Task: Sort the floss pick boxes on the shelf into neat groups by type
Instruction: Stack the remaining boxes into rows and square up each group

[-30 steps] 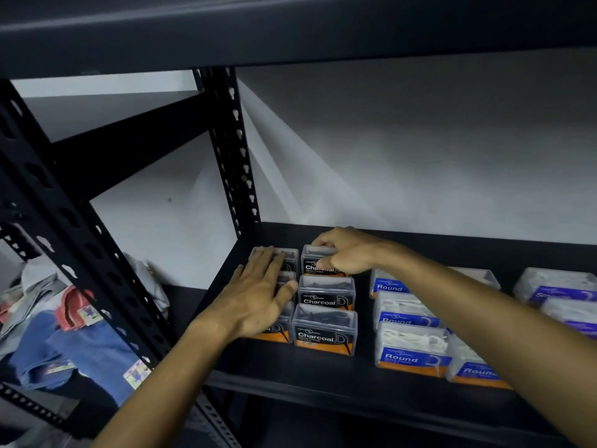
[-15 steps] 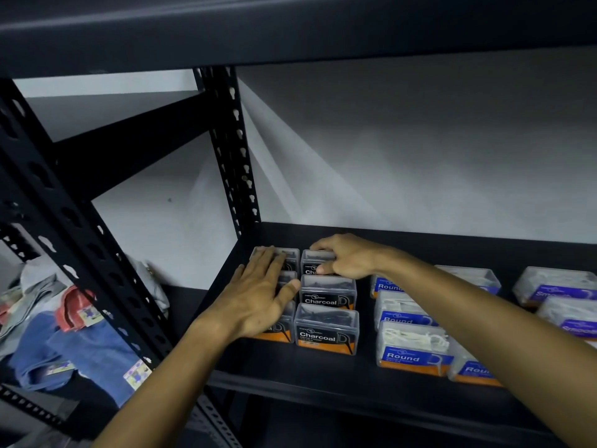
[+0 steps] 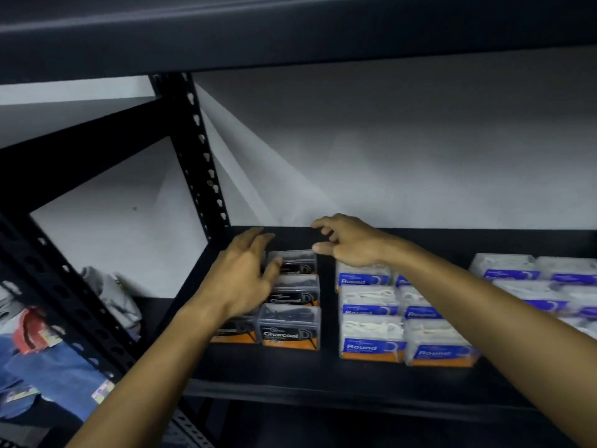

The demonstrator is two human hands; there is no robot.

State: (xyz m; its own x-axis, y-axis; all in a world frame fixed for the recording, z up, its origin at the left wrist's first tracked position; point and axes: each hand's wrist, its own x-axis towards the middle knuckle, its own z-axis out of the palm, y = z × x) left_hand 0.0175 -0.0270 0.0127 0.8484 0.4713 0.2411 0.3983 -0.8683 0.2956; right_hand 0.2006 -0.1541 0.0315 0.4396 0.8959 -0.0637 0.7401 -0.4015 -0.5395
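Clear Charcoal floss pick boxes [image 3: 290, 328] with black-and-orange labels stand in two columns at the left of the black shelf [image 3: 290, 379]. My left hand [image 3: 245, 279] lies flat over the left column and hides most of it, its thumb touching the back box [image 3: 295, 261] of the right column. Beside them, blue-labelled Round boxes [image 3: 371, 337] form two columns. My right hand [image 3: 349, 244] hovers above the rear of the Round group, fingers loosely curled and holding nothing. At the far right sit boxes with purple labels [image 3: 507, 266], their print blurred.
A perforated black upright [image 3: 197, 150] rises at the shelf's back left corner. The upper shelf [image 3: 290, 27] hangs low overhead, and a white wall [image 3: 387, 156] closes the back. Folded clothes [image 3: 48, 367] lie lower left, outside the frame.
My right hand has let go of the back Charcoal box and lifted off it, up and to the right. My left hand has slid further back over the left column.
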